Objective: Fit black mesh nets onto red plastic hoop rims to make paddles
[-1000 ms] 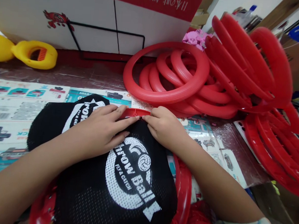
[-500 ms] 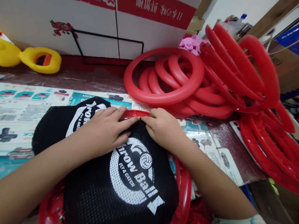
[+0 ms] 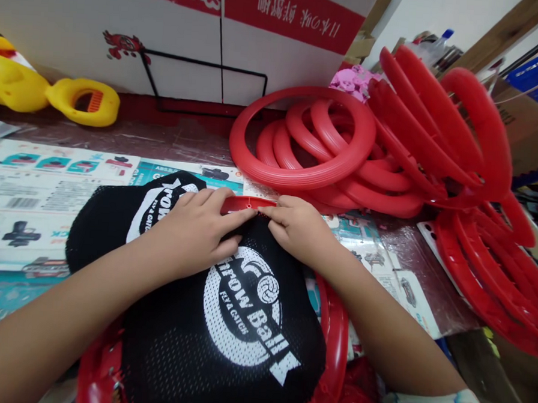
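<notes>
A black mesh cloth [image 3: 175, 341] printed with white "Throw Ball" lettering lies over a red plastic ring [image 3: 334, 343] in front of me. At the ring's far side, my left hand [image 3: 207, 228] holds the cloth's edge, its index finger stretched along the rim and the other fingers bent over it. My right hand [image 3: 297, 230] pinches the same edge just to the right, fingertips nearly meeting the left ones. Another black printed mesh cloth [image 3: 101, 223] lies partly under my left hand and forearm. What sits beneath the fingertips is hidden.
Loose red rings [image 3: 297, 176] are piled behind my hands. More red ring frames [image 3: 474, 152] stack up at the right. Yellow plastic toys [image 3: 88, 117] lie at the far left. A white-and-red carton [image 3: 178, 34] stands along the back, with a black wire frame [image 3: 204, 60] before it.
The whole scene sits slightly farther right in view. Both hands stay at the cloth's edge on the ring, with only small finger shifts.
</notes>
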Demonstrator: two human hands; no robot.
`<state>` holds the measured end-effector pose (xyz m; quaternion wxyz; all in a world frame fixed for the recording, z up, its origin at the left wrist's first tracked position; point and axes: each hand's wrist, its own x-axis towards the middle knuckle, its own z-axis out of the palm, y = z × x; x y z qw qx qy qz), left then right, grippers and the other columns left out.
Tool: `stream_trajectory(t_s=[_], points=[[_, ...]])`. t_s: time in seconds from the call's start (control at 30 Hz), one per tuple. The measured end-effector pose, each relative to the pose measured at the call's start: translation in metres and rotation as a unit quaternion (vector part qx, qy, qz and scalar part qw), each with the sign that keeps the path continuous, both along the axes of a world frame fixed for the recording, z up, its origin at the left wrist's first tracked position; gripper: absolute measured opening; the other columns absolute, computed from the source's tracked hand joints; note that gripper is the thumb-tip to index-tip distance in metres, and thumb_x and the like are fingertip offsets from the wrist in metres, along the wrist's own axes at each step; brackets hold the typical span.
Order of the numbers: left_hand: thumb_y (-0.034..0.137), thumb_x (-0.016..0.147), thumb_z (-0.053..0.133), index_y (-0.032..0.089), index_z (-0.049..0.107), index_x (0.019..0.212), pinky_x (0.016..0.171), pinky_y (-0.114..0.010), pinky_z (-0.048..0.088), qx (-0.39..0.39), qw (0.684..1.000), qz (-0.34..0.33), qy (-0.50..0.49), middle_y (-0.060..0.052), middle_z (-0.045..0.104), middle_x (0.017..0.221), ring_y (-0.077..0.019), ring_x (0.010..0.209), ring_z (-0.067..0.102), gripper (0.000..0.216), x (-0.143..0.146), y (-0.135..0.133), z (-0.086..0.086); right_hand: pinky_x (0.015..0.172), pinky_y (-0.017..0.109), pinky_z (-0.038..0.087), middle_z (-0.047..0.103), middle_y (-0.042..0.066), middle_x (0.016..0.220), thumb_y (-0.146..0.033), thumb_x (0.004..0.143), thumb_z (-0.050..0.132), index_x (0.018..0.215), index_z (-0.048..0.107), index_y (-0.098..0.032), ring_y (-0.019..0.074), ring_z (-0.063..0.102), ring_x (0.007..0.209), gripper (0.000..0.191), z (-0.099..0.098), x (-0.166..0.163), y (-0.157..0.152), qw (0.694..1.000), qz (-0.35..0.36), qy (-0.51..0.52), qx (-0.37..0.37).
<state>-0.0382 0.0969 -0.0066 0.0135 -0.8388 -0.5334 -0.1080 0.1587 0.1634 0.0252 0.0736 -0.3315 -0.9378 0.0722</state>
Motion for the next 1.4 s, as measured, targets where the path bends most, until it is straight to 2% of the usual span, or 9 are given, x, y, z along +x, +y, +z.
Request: stream_trajectory(t_s=[0.2,0.37,0.83,0.97,1.07,1.17,1.27,1.33,1.4], points=[[0.034,0.088,0.046,0.025,0.053,0.136,0.084,-0.055,0.046,0.0,1.0,0.001,-0.01,-0.02,0.051,0.124,-0.0383,0.105,0.054,0.05,0.0,-0.002,-0.001,0.069,0.028,0.038,0.059,0.007,0.077,-0.016,0.091,0.047,0.094,0.074,-0.011,0.0185,0.05,0.077,0.028,-0.002,-0.002,-0.001,0.998,0.012,-0.055,0.026],[0.034,0.089,0.044,0.018,0.052,0.137,0.085,-0.055,0.045,0.001,1.0,-0.004,-0.019,-0.022,0.05,0.126,-0.0399,0.105,0.054,0.051,0.0,-0.002,-0.001,0.065,0.029,0.035,0.058,0.008,0.077,-0.019,0.093,0.043,0.086,0.072,-0.012,0.019,0.048,0.076,0.03,0.0,-0.002,-0.003,0.995,0.006,-0.085,0.044],[0.034,0.089,0.044,0.023,0.052,0.137,0.082,-0.056,0.046,-0.003,1.0,-0.004,0.009,-0.022,0.048,0.124,-0.0405,0.103,0.054,0.051,0.001,0.0,-0.002,0.065,0.031,0.035,0.063,0.011,0.083,-0.019,0.094,0.043,0.092,0.072,-0.011,0.0215,0.053,0.079,0.03,0.004,-0.008,-0.006,0.992,-0.007,-0.121,0.04],[0.034,0.089,0.045,0.023,0.052,0.138,0.083,-0.056,0.046,-0.015,1.0,0.006,0.007,-0.022,0.048,0.123,-0.0412,0.104,0.053,0.051,0.001,0.001,-0.002,0.072,0.032,0.041,0.067,0.013,0.092,-0.015,0.092,0.046,0.097,0.071,-0.009,0.0227,0.058,0.086,0.027,0.007,-0.005,-0.006,0.995,-0.02,-0.095,0.002],[0.036,0.09,0.044,0.024,0.049,0.14,0.086,-0.056,0.045,-0.033,0.999,-0.005,0.001,-0.021,0.047,0.126,-0.0405,0.106,0.053,0.052,-0.006,-0.001,0.001,0.083,0.03,0.043,0.07,0.011,0.101,-0.011,0.09,0.05,0.108,0.068,-0.009,0.0208,0.06,0.095,0.026,0.014,0.002,-0.009,0.999,-0.026,-0.009,-0.045],[0.04,0.093,0.041,0.026,0.043,0.144,0.087,-0.052,0.047,-0.061,0.997,-0.036,-0.019,-0.017,0.05,0.125,-0.0354,0.104,0.055,0.053,-0.016,-0.005,0.009,0.079,0.027,0.043,0.072,0.006,0.1,-0.015,0.09,0.056,0.11,0.068,-0.013,0.0167,0.063,0.089,0.023,0.026,0.006,-0.018,0.992,-0.023,0.055,-0.11],[0.045,0.095,0.037,0.024,0.038,0.146,0.078,-0.048,0.05,-0.07,0.997,-0.027,-0.006,-0.014,0.056,0.111,-0.0309,0.089,0.059,0.055,-0.021,-0.008,0.018,0.069,0.026,0.043,0.073,0.005,0.094,-0.018,0.089,0.059,0.111,0.066,-0.015,0.0157,0.064,0.078,0.024,0.036,0.003,-0.029,0.986,-0.028,0.01,-0.167],[0.047,0.096,0.034,0.018,0.039,0.145,0.074,-0.05,0.05,-0.049,0.999,0.0,0.023,-0.015,0.058,0.105,-0.0332,0.085,0.058,0.056,-0.018,-0.008,0.018,0.069,0.029,0.043,0.073,0.007,0.097,-0.019,0.089,0.058,0.117,0.064,-0.016,0.0193,0.065,0.081,0.029,0.039,0.0,-0.034,0.985,-0.024,-0.037,-0.169],[0.046,0.096,0.034,0.012,0.041,0.142,0.077,-0.053,0.05,-0.021,1.0,0.008,0.02,-0.018,0.058,0.106,-0.0362,0.09,0.058,0.057,-0.014,-0.006,0.014,0.073,0.032,0.044,0.073,0.009,0.101,-0.02,0.09,0.055,0.118,0.064,-0.016,0.0235,0.066,0.088,0.03,0.037,-0.002,-0.036,0.986,-0.018,-0.064,-0.154]])
